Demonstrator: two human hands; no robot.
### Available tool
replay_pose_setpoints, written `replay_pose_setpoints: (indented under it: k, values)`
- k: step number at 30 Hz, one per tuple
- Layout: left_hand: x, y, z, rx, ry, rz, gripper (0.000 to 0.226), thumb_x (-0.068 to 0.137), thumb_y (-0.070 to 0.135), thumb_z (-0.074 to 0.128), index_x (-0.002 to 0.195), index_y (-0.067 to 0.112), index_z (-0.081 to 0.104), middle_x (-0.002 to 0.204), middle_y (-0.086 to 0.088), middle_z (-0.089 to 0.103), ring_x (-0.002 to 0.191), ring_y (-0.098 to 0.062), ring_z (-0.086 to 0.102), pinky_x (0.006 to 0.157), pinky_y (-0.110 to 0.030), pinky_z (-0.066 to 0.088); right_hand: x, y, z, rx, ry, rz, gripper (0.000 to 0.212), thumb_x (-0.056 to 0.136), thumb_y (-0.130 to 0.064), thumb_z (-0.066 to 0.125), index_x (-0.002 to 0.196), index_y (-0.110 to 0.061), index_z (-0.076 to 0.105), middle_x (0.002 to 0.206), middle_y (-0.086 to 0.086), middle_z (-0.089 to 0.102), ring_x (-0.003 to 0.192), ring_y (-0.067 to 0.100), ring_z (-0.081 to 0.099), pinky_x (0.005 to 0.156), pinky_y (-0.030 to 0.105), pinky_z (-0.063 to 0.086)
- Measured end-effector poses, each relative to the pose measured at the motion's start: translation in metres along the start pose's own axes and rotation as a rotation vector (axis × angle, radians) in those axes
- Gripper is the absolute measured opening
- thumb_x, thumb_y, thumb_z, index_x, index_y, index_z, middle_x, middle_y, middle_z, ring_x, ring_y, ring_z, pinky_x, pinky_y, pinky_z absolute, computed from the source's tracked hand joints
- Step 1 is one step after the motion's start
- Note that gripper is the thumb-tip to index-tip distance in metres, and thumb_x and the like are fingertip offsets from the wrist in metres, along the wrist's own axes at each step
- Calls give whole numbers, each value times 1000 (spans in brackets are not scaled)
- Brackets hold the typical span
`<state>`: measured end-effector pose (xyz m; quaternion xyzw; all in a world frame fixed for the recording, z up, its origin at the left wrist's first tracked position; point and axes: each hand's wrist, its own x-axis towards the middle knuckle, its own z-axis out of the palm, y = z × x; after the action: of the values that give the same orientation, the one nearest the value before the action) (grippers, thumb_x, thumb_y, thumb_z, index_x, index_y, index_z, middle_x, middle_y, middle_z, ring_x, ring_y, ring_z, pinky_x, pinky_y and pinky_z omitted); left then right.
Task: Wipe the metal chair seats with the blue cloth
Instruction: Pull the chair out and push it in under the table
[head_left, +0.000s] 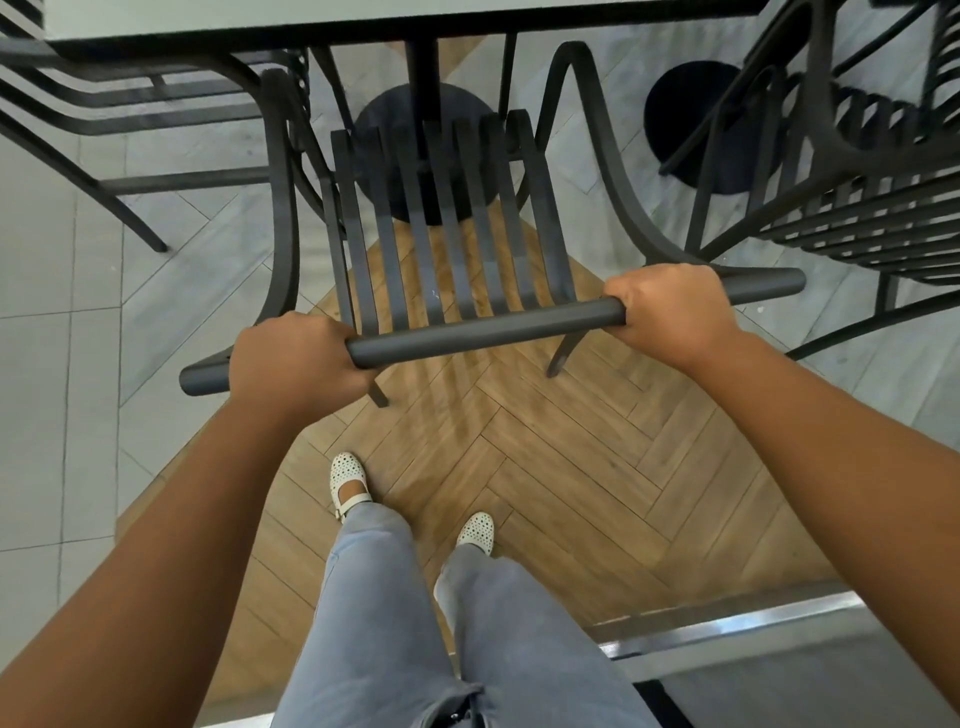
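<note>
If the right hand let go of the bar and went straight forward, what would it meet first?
Probably the curved right armrest of the same chair, just beyond the right hand on the top bar. Depth is unclear here, so it might pass above.
</note>
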<state>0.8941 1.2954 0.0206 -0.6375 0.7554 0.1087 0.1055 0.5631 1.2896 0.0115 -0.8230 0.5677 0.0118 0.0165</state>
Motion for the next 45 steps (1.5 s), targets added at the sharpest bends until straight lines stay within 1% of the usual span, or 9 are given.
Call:
replay_pose_setpoints:
  k: [7, 14, 19, 24, 30, 35, 39, 42, 45]
  values:
    - [27, -6, -10, 1, 25, -2, 37, 82, 52, 56, 80, 17, 67, 51, 0, 49, 48, -17, 46, 48, -22, 31, 29, 5, -7, -21, -68, 38, 14, 78, -22, 71, 73, -12, 62, 58, 1, 45, 53, 25, 49, 51, 28, 31]
    - [45, -6, -15, -2, 41, -8, 35, 82, 51, 57, 78, 17, 64, 50, 0, 46, 46, -15, 41, 47, -20, 26, 50, 15, -14, -15, -106, 32, 10, 84, -20, 63, 82, -11, 64, 63, 2, 45, 58, 23, 45, 54, 28, 25]
    - [49, -7, -12, -2, 44, 7, 35, 81, 49, 58, 81, 16, 68, 50, 0, 48, 47, -17, 46, 49, -22, 33, 53, 17, -13, -36, -103, 38, 10, 83, -21, 65, 80, -11, 64, 62, 4, 49, 57, 25, 50, 54, 29, 25]
    - [51, -6, -14, -8, 56, 17, 32, 82, 46, 60, 77, 15, 67, 48, 0, 44, 45, -16, 43, 47, -20, 30, 56, 18, -12, -59, -122, 63, 8, 83, -20, 63, 78, -14, 60, 63, 3, 50, 59, 25, 50, 54, 29, 26]
    - [53, -5, -15, 6, 70, 2, 38, 81, 55, 58, 70, 18, 61, 48, -1, 46, 44, -17, 44, 46, -20, 30, 58, 18, -8, -87, -113, 104, 12, 85, -24, 61, 77, -17, 57, 63, 2, 51, 60, 24, 53, 55, 29, 31]
    - [52, -3, -18, 18, 65, -29, 41, 79, 58, 58, 77, 17, 65, 50, -2, 48, 46, -16, 43, 47, -20, 30, 58, 14, -8, -102, -99, 120, 9, 86, -25, 59, 84, -17, 59, 70, 2, 52, 66, 23, 53, 58, 31, 35]
    - [51, -2, -21, -13, 34, -42, 56, 74, 69, 54, 81, 16, 67, 52, -3, 50, 49, -17, 46, 48, -23, 36, 59, 9, -7, -111, -69, 130, 13, 86, -27, 60, 86, -15, 59, 75, 4, 48, 73, 25, 50, 67, 36, 34]
    - [49, -2, -25, -68, -9, -32, 76, 56, 85, 34, 75, 19, 64, 53, -5, 54, 51, -18, 51, 51, -28, 44, 59, 7, -5, -115, -40, 168, 12, 85, -27, 61, 87, -15, 60, 77, 3, 44, 85, 28, 52, 77, 40, 35]
    - [49, 0, -31, -116, -79, -34, 75, 54, 85, 38, 78, 19, 65, 55, -5, 56, 53, -17, 52, 51, -26, 41, 56, 4, -2, -84, 19, 220, 10, 83, -22, 62, 89, -14, 60, 81, 4, 49, 94, 30, 50, 82, 41, 32]
